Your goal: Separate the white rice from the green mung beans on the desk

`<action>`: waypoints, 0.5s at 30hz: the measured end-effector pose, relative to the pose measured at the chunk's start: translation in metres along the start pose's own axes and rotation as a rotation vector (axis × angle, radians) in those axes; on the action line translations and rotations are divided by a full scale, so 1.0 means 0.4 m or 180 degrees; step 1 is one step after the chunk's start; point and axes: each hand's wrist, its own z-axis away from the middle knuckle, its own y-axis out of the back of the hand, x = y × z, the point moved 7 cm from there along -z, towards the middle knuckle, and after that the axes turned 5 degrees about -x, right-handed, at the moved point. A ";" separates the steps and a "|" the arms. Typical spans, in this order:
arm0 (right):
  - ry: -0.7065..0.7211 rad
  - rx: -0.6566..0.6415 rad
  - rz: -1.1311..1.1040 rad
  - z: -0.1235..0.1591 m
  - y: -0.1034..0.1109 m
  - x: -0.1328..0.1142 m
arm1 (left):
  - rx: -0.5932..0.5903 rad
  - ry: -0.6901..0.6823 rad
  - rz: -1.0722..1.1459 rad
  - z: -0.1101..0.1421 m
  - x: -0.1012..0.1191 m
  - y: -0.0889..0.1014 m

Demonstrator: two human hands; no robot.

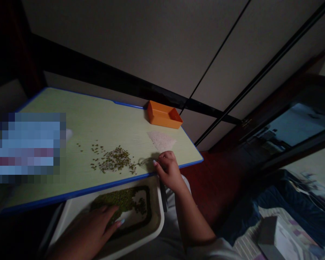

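My right hand [168, 169] rests at the near edge of the pale green table [83, 119], fingers bent down on the surface just beside a scatter of green beans [112, 160]. A small heap of white rice [161, 140] lies just beyond that hand. My left hand [93, 228] lies flat inside a white tray [154, 224] held below the table edge, fingers spread over a layer of green beans [121, 199] in it. Whether the right fingers pinch anything is hidden in the dim light.
An orange box [164, 115] stands at the table's far right corner. A blurred patch covers the table's left side. The table has a blue rim. Bedding [281, 224] lies at the lower right, with a dark doorway behind.
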 end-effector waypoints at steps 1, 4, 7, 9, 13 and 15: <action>-0.0023 0.0012 0.0021 0.001 0.002 0.002 | -0.0002 -0.0001 0.0003 0.000 0.000 0.000; -0.0088 0.0045 0.0075 0.005 0.008 0.011 | 0.0007 0.0010 0.0012 -0.002 -0.001 0.001; -0.0143 0.0090 0.0125 0.007 0.012 0.022 | 0.0042 -0.0001 0.0015 -0.005 -0.003 0.000; -0.0166 0.0103 0.0156 0.006 0.013 0.029 | 0.0069 -0.0022 0.0013 -0.006 -0.005 -0.002; -0.0199 0.0092 0.0224 0.003 0.009 0.037 | 0.0089 -0.0066 0.0002 -0.009 -0.008 -0.008; -0.0209 0.0085 0.0255 0.000 0.007 0.036 | 0.0088 -0.0063 -0.0007 -0.009 -0.010 -0.011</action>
